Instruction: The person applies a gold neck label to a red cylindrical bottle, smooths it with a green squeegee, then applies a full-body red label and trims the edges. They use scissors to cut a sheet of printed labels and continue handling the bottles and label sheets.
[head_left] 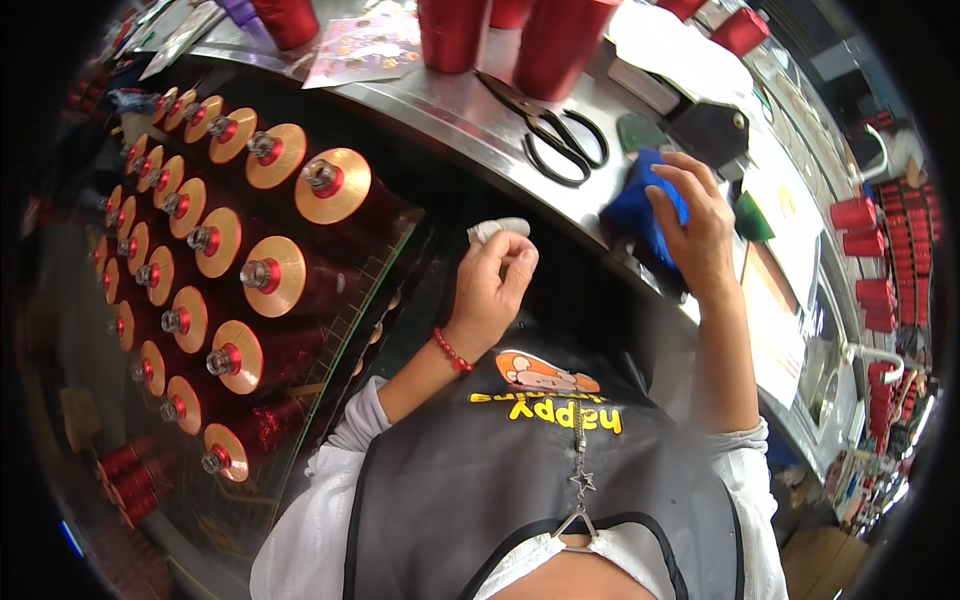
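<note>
My left hand (pixel 490 285) is closed, held in front of my apron (pixel 600 470), a red bead bracelet on its wrist. A small pale, wrapped-looking piece (pixel 500 230) shows at its fingertips; whether it is held or worn on a finger is unclear. Over the bench edge, my right hand (pixel 703 225) has its fingers bent and apart. Just beside its thumb lies a shiny blue thing (pixel 645 205), partly covered by the fingers. Black-handled scissors (pixel 555 135) lie on the metal bench (pixel 420 100), left of the blue thing.
Left of me stands a rack of red cylinders with gold discs (pixel 275 275) and clear knobs. Red cylinders (pixel 450 35) stand at the bench's far side near a printed sheet (pixel 365 48). A green piece (pixel 752 217) and a black flap (pixel 712 132) lie at the right.
</note>
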